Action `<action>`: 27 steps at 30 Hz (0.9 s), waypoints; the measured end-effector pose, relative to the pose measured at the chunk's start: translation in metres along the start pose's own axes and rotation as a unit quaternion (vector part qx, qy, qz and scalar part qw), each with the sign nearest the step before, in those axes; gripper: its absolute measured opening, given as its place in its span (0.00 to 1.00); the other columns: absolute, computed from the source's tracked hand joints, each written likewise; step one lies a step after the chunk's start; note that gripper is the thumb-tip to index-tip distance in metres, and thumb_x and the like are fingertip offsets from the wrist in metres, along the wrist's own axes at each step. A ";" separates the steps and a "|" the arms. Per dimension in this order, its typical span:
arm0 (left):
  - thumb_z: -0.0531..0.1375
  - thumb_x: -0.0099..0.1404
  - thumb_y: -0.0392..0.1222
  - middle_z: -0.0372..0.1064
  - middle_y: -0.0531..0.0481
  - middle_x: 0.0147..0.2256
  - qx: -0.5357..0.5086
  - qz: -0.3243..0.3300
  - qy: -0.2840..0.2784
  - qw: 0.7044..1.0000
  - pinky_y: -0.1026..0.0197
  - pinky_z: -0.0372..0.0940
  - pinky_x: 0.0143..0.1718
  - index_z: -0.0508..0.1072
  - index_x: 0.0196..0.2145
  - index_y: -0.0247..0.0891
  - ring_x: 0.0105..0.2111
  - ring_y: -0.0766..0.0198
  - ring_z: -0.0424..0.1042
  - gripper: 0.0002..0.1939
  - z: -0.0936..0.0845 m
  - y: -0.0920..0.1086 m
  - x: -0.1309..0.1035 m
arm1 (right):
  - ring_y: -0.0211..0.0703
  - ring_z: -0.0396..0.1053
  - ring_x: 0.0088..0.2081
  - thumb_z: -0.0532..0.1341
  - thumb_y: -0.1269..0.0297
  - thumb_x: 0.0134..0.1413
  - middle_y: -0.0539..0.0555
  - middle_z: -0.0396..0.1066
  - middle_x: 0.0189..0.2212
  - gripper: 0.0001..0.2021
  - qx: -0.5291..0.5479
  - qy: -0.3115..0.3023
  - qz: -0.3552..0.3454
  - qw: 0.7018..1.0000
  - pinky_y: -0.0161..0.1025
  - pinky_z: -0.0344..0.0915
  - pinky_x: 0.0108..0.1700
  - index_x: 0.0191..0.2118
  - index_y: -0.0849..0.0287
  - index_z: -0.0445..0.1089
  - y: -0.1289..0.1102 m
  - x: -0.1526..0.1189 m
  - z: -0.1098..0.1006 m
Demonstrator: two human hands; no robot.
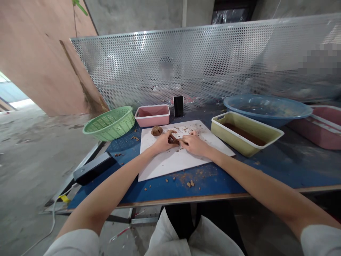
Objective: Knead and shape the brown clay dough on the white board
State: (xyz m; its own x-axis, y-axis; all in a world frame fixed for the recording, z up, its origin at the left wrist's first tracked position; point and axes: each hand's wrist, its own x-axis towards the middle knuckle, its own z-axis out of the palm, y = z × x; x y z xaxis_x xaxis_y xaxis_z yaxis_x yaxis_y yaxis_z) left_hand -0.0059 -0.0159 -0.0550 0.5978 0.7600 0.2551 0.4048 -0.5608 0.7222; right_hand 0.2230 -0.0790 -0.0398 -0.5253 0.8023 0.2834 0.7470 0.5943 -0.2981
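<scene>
A small brown clay-like piece (173,140) is near the middle of a white board (157,167). The left hand (161,143) curls its fingers around it; the right hand (197,145) has its fingers narrowed on the other end, seemingly to steady it from both sides. A rounded brown lump (157,131) sits close by, probably for easy reach. The board likely keeps crumbs off the blue tabletop (157,192).

The head camera's single view looks forward and down from above the lap (186,241) at six o'clock, across the close white board (157,165), towards the farther perforated screen (149,53) at twelve.
</scene>
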 end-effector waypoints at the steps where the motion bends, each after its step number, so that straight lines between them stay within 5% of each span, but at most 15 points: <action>1: 0.74 0.59 0.51 0.81 0.47 0.42 0.006 0.001 0.000 1.000 0.58 0.69 0.37 0.68 0.60 0.40 0.33 0.61 0.76 0.36 0.000 0.000 0.000 | 0.49 0.72 0.41 0.50 0.62 0.78 0.59 0.80 0.41 0.19 -0.005 0.014 -0.003 1.000 0.54 0.50 0.57 0.46 0.58 0.80 -0.001 0.000 0.000; 5: 0.73 0.59 0.52 0.80 0.46 0.44 0.010 0.002 -0.002 1.000 0.58 0.69 0.37 0.68 0.60 0.40 0.33 0.61 0.77 0.35 0.000 0.000 0.000 | 0.50 0.73 0.44 0.50 0.64 0.78 0.60 0.80 0.43 0.18 0.007 0.019 -0.008 1.000 0.53 0.51 0.57 0.50 0.58 0.79 -0.001 0.003 0.004; 12: 0.74 0.58 0.49 0.79 0.47 0.42 -0.001 -0.001 0.003 1.000 0.59 0.69 0.37 0.68 0.60 0.40 0.34 0.61 0.77 0.35 0.000 0.000 0.000 | 0.46 0.69 0.37 0.51 0.64 0.77 0.59 0.80 0.38 0.19 0.010 -0.021 0.004 1.000 0.53 0.52 0.57 0.38 0.59 0.77 0.002 0.006 0.011; 18: 0.74 0.59 0.50 0.79 0.46 0.43 0.006 0.008 0.008 1.000 0.58 0.70 0.38 0.68 0.59 0.39 0.35 0.60 0.77 0.35 -0.002 0.001 -0.001 | 0.49 0.71 0.43 0.49 0.63 0.78 0.59 0.79 0.43 0.18 0.009 0.025 -0.019 0.999 0.55 0.50 0.59 0.47 0.58 0.78 -0.001 0.002 0.008; 23: 0.73 0.59 0.48 0.79 0.47 0.41 -0.004 0.015 0.003 1.000 0.58 0.70 0.38 0.68 0.59 0.39 0.35 0.60 0.77 0.34 0.000 -0.002 -0.001 | 0.45 0.67 0.36 0.51 0.63 0.77 0.57 0.78 0.36 0.20 0.027 0.012 -0.021 0.999 0.53 0.51 0.56 0.33 0.59 0.74 -0.004 0.004 0.008; 27: 0.74 0.58 0.47 0.79 0.45 0.43 -0.036 0.023 -0.030 0.999 0.58 0.71 0.39 0.67 0.60 0.38 0.37 0.61 0.77 0.36 -0.007 -0.004 0.000 | 0.44 0.67 0.35 0.52 0.65 0.76 0.56 0.78 0.35 0.19 0.029 0.016 -0.027 0.999 0.53 0.51 0.57 0.34 0.59 0.74 -0.007 0.005 0.009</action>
State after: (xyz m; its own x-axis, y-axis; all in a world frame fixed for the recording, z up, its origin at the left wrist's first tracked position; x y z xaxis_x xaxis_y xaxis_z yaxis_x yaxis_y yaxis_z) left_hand -0.0119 -0.0117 -0.0532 0.6556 0.7120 0.2514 0.3271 -0.5680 0.7553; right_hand 0.2118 -0.0782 -0.0443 -0.5506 0.7675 0.3283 0.6926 0.6396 -0.3334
